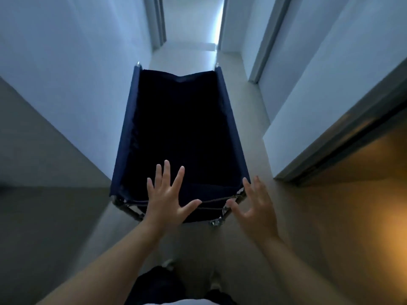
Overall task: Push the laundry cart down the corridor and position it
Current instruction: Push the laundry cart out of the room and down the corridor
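Cart (pixel 180 133): stood mid-corridor at 12 o'clock, blue, looked empty.
Left hand (pixel 167 201): spread wide, held nothing.
Right hand (pixel 256 208): spread wide, held nothing.
Done: partly pushed along, probably.
Left: more pushing, then parking.

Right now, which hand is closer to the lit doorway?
Right. The right hand is beside the cart's corner nearest the orange-lit doorway; the left hand is farther away.
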